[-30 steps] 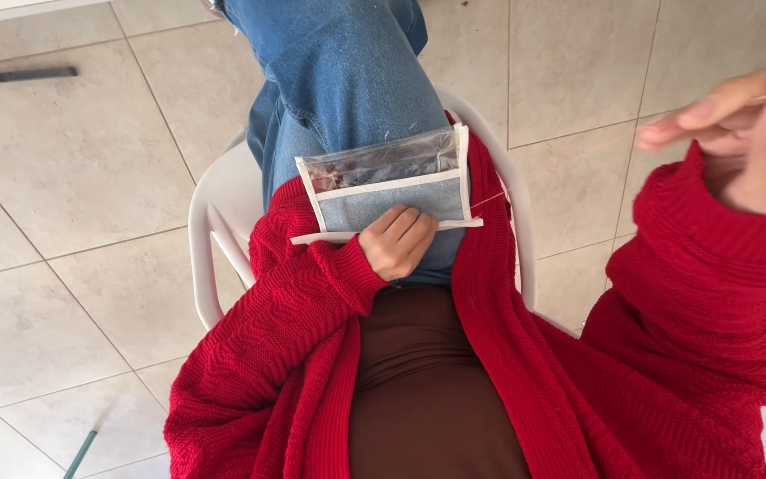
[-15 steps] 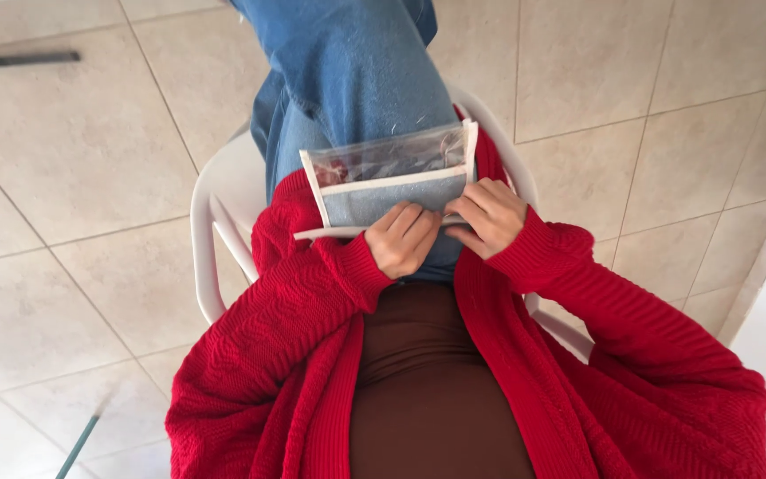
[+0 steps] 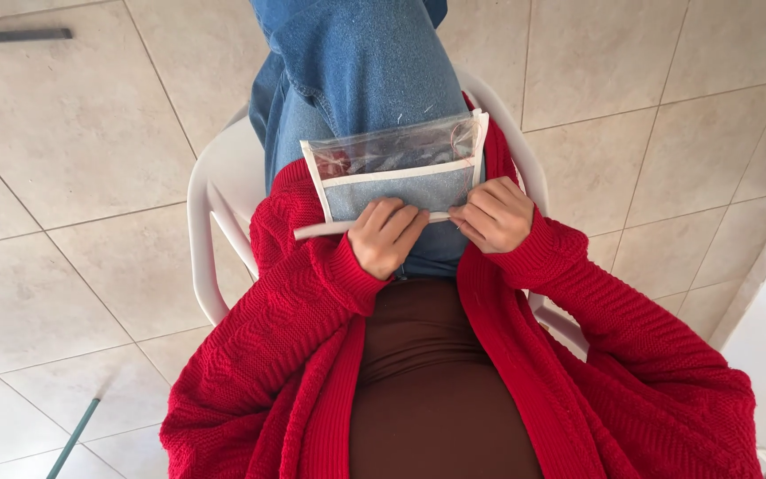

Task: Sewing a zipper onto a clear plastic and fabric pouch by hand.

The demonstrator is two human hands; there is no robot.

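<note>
Clear plastic with white binding, the pouch [image 3: 396,168] lies on your lap, on the jeans [image 3: 356,62]. Your left hand [image 3: 385,235] curls its fingers over the pouch's near edge, pinching the loose white strip [image 3: 321,230]; your right hand [image 3: 492,215] pinches that edge just beside it. You seem to be working the binding along the edge. Chair arms [image 3: 210,204] flank the pouch closely; tiled floor [image 3: 63,177] lies open beyond.

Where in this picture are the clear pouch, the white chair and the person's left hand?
clear pouch [image 3: 400,173]: head view, on its see-through front panel.
white chair [image 3: 214,200]: head view, on the bare seat edge beside the leg.
left hand [image 3: 387,238]: head view, on the back of the hand, which grips the pouch's lower trim.
</note>
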